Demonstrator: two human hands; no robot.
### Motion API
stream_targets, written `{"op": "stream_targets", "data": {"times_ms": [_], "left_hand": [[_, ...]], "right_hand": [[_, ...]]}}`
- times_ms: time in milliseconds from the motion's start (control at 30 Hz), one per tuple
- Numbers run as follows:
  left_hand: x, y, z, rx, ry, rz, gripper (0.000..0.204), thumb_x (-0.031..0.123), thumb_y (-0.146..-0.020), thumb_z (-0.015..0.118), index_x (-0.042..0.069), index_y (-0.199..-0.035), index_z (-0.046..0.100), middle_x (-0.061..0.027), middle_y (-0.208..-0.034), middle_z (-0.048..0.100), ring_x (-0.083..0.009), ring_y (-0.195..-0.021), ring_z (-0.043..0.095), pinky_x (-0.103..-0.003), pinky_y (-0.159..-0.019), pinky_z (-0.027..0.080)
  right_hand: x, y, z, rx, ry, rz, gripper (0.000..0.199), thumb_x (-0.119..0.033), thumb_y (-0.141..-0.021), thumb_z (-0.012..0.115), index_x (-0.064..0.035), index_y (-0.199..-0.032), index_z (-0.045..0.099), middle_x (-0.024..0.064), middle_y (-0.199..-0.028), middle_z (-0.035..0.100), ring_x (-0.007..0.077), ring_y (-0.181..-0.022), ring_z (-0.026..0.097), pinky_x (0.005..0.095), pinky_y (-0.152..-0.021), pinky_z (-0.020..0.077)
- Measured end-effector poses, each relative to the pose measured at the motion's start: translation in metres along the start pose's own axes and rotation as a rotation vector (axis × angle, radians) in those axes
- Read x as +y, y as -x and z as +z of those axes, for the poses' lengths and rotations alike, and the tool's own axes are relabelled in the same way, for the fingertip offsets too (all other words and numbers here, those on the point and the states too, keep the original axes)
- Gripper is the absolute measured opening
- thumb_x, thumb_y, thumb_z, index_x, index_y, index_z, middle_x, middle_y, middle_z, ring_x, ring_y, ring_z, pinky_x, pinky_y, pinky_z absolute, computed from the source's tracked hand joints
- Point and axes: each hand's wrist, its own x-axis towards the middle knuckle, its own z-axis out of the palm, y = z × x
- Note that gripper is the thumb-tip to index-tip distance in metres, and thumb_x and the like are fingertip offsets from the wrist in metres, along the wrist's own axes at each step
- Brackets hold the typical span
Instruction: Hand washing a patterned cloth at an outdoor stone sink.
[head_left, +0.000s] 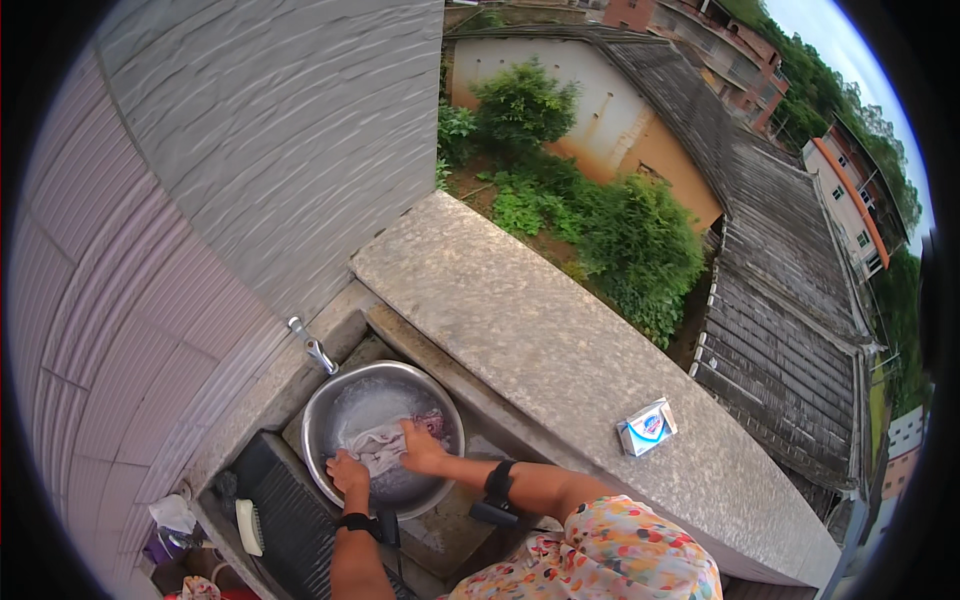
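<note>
A: Where's the cloth?
B: The pale wet cloth (pixel 378 450) lies bunched in the steel basin (pixel 309 425), lower centre of the frame, with a reddish patterned part toward the basin's right side. Cloudy water surrounds it.

A: How much room inside the rim?
B: Most of it is at the top, toward the chrome faucet (pixel 318 352); there the water is open. The left hand (pixel 347 472) works close to the lower-left rim.

A: And outside?
B: Tight. The basin sits inside a concrete sink (pixel 400 340), whose raised edge runs diagonally past its upper right. A black ribbed washboard (pixel 290 525) lies just beside it at lower left, with a pale scrub brush (pixel 249 527) at its far side.

A: Anything wider?
B: The speckled stone surface (pixel 520 310) stretches from centre to lower right, mostly bare; only a white-and-blue box (pixel 647 427) stands near its outer edge.

A: The hands?
B: The left forearm rises from the lower edge, its grip narrow, closed on the cloth's left end. The right hand (pixel 422 450) comes across from the right, wrist nearly level, its grip closed on the cloth too, fingertips partly hidden. Each forearm wears a black strap (pixel 497 482).
</note>
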Motion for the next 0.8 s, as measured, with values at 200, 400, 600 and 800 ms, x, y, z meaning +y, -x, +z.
{"op": "stream_targets", "data": {"times_ms": [200,400,600,800], "left_hand": [[0.03,0.032,-0.02,-0.502,-0.319,0.478,0.043,0.017,-0.069,0.058,0.017,-0.111,0.049,-0.0199,-0.103,0.05,-0.0353,-0.097,0.051,-0.042,-0.086,0.041],[0.023,0.004,0.006,-0.121,0.061,0.011,0.017,0.007,-0.065,0.052,0.002,-0.08,0.057,-0.0161,-0.093,0.059,-0.0294,-0.089,0.056,-0.034,-0.076,0.045],[0.055,0.012,-0.097,-0.498,1.717,-0.002,0.033,-0.001,-0.042,0.039,0.0,-0.072,0.05,-0.0107,-0.074,0.055,-0.0212,-0.07,0.055,-0.027,-0.07,0.046],[0.098,0.064,-0.174,-0.627,1.883,0.23,0.033,0.001,-0.04,0.039,0.001,-0.071,0.048,-0.0099,-0.072,0.053,-0.0213,-0.068,0.055,-0.028,-0.071,0.046]], "right_hand": [[0.032,-0.015,0.006,-0.084,0.001,0.127,0.061,-0.019,-0.07,0.058,-0.0013,-0.121,0.031,0.0317,-0.112,0.038,0.0431,-0.106,0.04,0.0418,-0.09,0.0346],[0.043,-0.027,0.037,-0.048,-0.163,0.247,0.077,-0.039,-0.073,0.059,-0.0072,-0.131,0.021,0.0281,-0.13,0.023,0.041,-0.118,0.03,0.0467,-0.093,0.0317],[-0.015,-0.019,-0.009,-0.209,-0.747,0.767,0.089,-0.061,-0.07,0.053,-0.0257,-0.136,0.004,0.0122,-0.141,0.001,0.0378,-0.127,0.011,0.0695,-0.083,0.0266],[-0.011,-0.04,-0.003,-0.638,-1.487,0.568,0.058,-0.048,-0.08,0.05,-0.0053,-0.119,0.042,0.0141,-0.12,0.045,0.0259,-0.11,0.045,0.0423,-0.089,0.0402]]}}
